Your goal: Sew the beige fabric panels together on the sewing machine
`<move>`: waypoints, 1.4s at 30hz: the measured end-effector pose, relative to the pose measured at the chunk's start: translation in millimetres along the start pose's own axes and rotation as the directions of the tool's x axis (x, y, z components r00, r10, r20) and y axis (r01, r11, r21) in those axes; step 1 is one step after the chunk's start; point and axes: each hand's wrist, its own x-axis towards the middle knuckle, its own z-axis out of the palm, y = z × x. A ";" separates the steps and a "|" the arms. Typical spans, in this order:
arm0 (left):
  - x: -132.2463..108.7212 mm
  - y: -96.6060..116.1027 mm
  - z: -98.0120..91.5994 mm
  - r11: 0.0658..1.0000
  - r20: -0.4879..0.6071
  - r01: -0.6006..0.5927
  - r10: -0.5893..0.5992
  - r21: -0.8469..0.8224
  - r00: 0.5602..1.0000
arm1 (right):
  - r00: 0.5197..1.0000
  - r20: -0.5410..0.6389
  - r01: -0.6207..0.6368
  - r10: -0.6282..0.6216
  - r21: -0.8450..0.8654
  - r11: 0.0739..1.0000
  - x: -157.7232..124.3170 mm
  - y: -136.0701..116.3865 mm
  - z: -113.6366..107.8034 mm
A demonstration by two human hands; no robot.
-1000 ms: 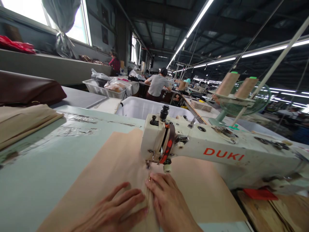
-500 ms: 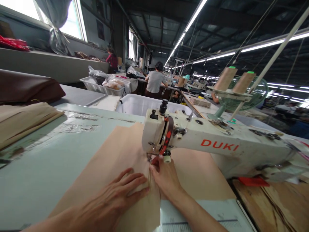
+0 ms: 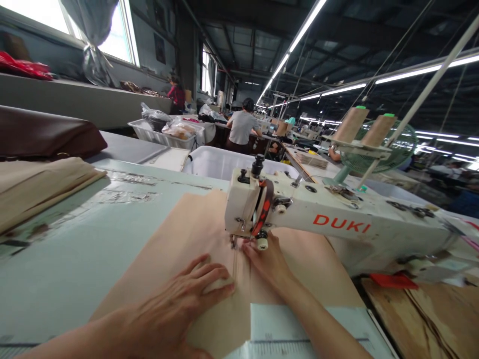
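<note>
A beige fabric panel (image 3: 175, 239) lies on the pale green table under the head of a white sewing machine (image 3: 295, 202) lettered DUKI. A narrow seam or fold line (image 3: 235, 267) runs from the presser foot (image 3: 234, 243) toward me. My left hand (image 3: 190, 294) rests palm down on the panel, left of that line, fingers spread. My right hand (image 3: 267, 259) touches the panel just right of the presser foot, thumb apart from the other fingers. Part of its fingers is hidden behind the machine's knob (image 3: 262, 243).
Folded beige cloth (image 3: 45, 184) and dark brown material (image 3: 45, 132) lie at left. A white bin (image 3: 220, 158) stands behind the machine. Two thread cones (image 3: 351, 124) and a green fan (image 3: 396, 144) stand at right. Printed ruler marks (image 3: 307, 343) line the near edge. People work farther back.
My right hand has drawn off the seam line, slightly right and away from me. My left hand stays flat on the panel. The whole view has shifted a little.
</note>
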 end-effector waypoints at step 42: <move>37.5 -57.4 -6.7 0.984 -0.085 -0.090 0.104 0.155 0.991 | 0.993 -0.064 0.098 -0.096 0.022 0.995 -9.4 -1.2 -1.8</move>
